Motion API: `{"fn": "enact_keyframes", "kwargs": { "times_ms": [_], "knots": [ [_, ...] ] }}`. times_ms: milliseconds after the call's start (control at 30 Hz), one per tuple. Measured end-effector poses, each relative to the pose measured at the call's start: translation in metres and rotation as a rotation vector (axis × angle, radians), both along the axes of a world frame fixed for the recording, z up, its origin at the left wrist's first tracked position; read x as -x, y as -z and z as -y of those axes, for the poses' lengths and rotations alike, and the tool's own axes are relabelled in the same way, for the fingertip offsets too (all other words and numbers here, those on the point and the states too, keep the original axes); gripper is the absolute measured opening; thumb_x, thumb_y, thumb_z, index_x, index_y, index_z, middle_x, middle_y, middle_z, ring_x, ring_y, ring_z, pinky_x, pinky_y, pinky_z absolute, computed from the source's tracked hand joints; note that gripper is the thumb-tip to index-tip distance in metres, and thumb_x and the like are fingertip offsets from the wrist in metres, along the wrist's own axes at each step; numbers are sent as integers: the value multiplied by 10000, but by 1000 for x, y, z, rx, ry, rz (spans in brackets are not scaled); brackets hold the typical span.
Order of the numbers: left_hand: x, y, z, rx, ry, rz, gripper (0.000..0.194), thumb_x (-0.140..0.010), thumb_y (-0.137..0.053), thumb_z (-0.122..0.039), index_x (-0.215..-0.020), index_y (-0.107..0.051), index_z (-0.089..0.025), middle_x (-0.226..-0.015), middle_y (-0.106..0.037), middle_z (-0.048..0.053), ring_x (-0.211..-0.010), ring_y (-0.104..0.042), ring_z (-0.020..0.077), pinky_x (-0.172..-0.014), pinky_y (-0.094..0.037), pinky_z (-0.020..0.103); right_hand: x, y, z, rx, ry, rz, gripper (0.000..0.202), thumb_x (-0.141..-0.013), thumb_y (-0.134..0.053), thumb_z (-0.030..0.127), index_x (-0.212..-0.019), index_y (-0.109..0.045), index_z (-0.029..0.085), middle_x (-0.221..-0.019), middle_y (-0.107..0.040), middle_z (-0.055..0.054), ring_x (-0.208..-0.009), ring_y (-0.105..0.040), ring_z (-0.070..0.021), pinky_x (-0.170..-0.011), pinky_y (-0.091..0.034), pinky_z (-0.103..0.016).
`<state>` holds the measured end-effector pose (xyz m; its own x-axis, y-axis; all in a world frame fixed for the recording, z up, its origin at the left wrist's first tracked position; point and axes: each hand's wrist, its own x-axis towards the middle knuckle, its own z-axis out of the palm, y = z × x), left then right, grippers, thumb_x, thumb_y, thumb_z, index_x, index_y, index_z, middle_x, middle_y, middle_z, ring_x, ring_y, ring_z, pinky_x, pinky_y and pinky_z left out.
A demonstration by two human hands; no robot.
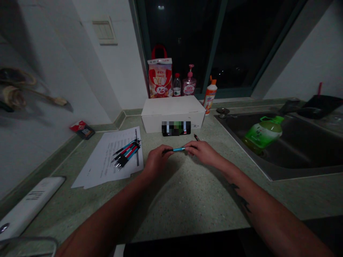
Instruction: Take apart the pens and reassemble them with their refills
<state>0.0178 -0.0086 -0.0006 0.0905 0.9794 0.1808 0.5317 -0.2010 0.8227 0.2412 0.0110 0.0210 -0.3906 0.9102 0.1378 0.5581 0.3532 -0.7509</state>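
Observation:
A blue pen with dark ends (178, 149) is held level above the counter, between my two hands. The fingers of my left hand (158, 157) are closed on its left end. At its right end, my right hand (201, 151) pinches it with closed fingers. Just beyond my right hand lies a dark pen or cap (196, 137) on the counter. Several blue, red and black pens (127, 153) rest in a pile on printed papers (99, 159) to the left. A phone (176, 129) leans sideways against the white box.
Behind the phone sits a white box (173, 107), with a red bag (160, 80) and bottles (189, 84) at the window. The sink (292, 157) at right holds a green jug (264, 134). A long white device (33, 205) lies at left on the counter (184, 200).

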Motion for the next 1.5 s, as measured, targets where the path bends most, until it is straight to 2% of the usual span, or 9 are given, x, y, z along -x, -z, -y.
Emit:
{"fn": "enact_keyframes", "kwargs": {
  "times_ms": [133,300,400,633,767,1000,1200,1367,1500],
  "knots": [
    [3,-5,-3,117,58,61,187,-829,-607,-315,-874,-718,-171,-766,-725,31,-658,-630,161,-659,-486,280,0,-2,2,5,16,1,205,-923,-547,248,-969,-731,173,-762,-691,-21,-698,-609,-154,-666,-446,-261],
    [4,-8,-3,149,116,49,439,-926,-408,-465,-788,-702,-169,-562,-628,8,-552,-578,160,-630,-472,288,-2,-6,3,-73,31,7,176,-919,-580,229,-1011,-727,201,-907,-720,-39,-817,-634,-167,-756,-470,-283],
    [4,-8,-3,123,101,17,381,-895,-479,-460,-757,-695,-178,-598,-639,10,-605,-595,168,-653,-470,290,-1,-2,1,-118,-12,-4,177,-899,-622,221,-1052,-712,215,-1037,-718,-50,-942,-636,-179,-820,-468,-291],
    [0,1,-3,45,106,116,159,-789,-648,-289,-898,-703,-188,-898,-740,37,-844,-660,185,-805,-488,299,7,12,0,10,-27,108,317,-980,-501,293,-750,-688,182,-697,-663,-16,-680,-603,-153,-670,-428,-258],
    [-1,-1,-2,94,70,9,232,-857,-580,-372,-777,-691,-184,-748,-710,26,-739,-636,180,-729,-462,290,7,13,0,-63,-26,-4,68,-880,-646,238,-901,-699,202,-933,-711,-42,-878,-633,-171,-773,-454,-263],
    [-1,-6,2,84,50,-108,448,-902,-465,-497,-632,-647,-189,-592,-626,10,-607,-567,169,-632,-395,283,9,14,3,4,-83,70,367,-989,-459,301,-698,-656,200,-675,-650,-16,-662,-586,-155,-687,-437,-280],
    [0,-4,0,140,25,-126,514,-906,-428,-561,-647,-663,-184,-517,-575,-4,-540,-538,165,-610,-387,285,10,15,3,-84,-70,21,126,-863,-672,265,-968,-715,210,-994,-714,-56,-911,-635,-191,-805,-455,-299],
    [0,-3,-1,85,44,-151,467,-885,-470,-533,-621,-640,-188,-579,-616,10,-599,-557,169,-639,-384,284,11,21,2,46,-156,101,298,-979,-501,305,-820,-730,199,-776,-709,-41,-740,-633,-181,-727,-449,-303],
    [-2,-3,0,134,28,-151,544,-912,-393,-572,-614,-639,-189,-508,-568,0,-540,-544,167,-619,-382,289,13,20,4,-104,-75,44,74,-876,-665,236,-898,-721,194,-928,-719,-60,-874,-638,-193,-779,-449,-296]
  ]
}}
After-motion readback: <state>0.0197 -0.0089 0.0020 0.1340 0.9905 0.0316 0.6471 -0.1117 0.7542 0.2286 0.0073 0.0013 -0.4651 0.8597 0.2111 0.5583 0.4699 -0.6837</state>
